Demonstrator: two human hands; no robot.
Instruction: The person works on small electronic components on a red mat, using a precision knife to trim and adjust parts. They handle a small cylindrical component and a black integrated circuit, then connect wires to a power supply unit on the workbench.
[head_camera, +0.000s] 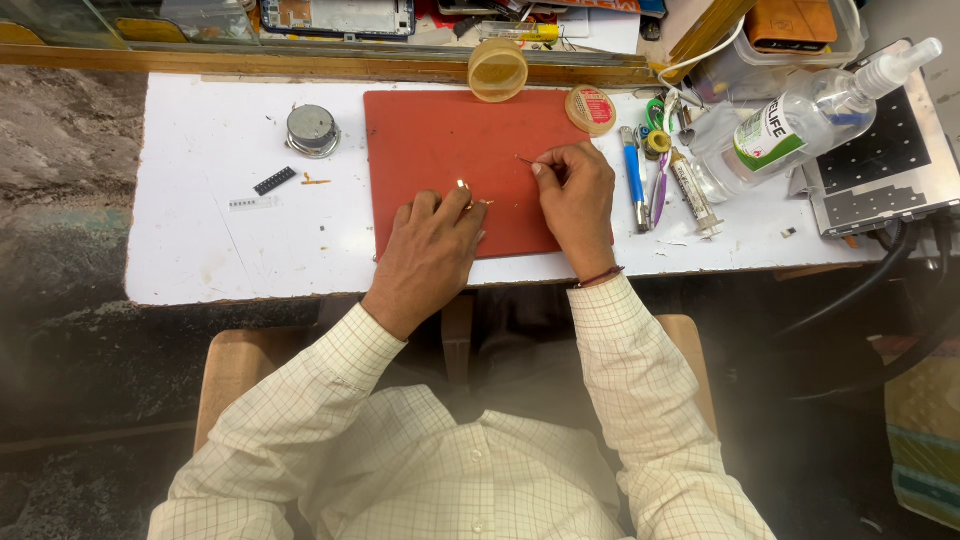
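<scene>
On the red mat (440, 140), we note the right hand (575, 195) pinching a thin tool (524, 159) pointing left, just beyond the small part (478, 204) pressed under left hand (430, 255) fingertips.

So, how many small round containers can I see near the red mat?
3. A metal tin sits on the white table left of the red mat; an amber tub stands at the mat's top edge; a red-labelled tin lies at its top right corner. Clutter may hide others.
</scene>
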